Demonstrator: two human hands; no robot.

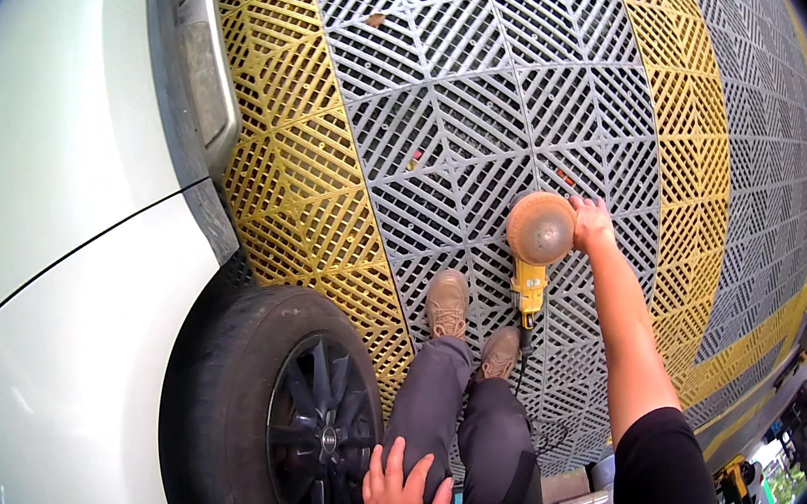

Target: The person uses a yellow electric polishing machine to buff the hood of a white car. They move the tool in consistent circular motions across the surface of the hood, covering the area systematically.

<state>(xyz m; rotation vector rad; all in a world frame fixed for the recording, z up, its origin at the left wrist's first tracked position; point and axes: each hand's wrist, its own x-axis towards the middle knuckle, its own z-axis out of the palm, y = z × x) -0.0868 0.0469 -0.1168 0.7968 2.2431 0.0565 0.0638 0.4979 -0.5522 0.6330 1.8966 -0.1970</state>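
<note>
Our left hand (404, 499) lies spread; whether our right hand (595, 225) grips, we can't tell. Loosely held, the polisher (529, 284) might tip.

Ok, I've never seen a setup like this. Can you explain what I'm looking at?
There's no robot here, just a person's bare hands. This single picture comes from a fisheye camera on their head, looking down, so straight edges bend near the rim.

The right hand is at the edge of a yellow power tool with a round orange disc; whether the fingers close on a handle is hidden. The left hand rests open on the left trouser leg.

Below is a grey and yellow slatted floor, with a dry leaf and a small orange-red scrap on it. On the left is a pale car with a dark wheel.
</note>
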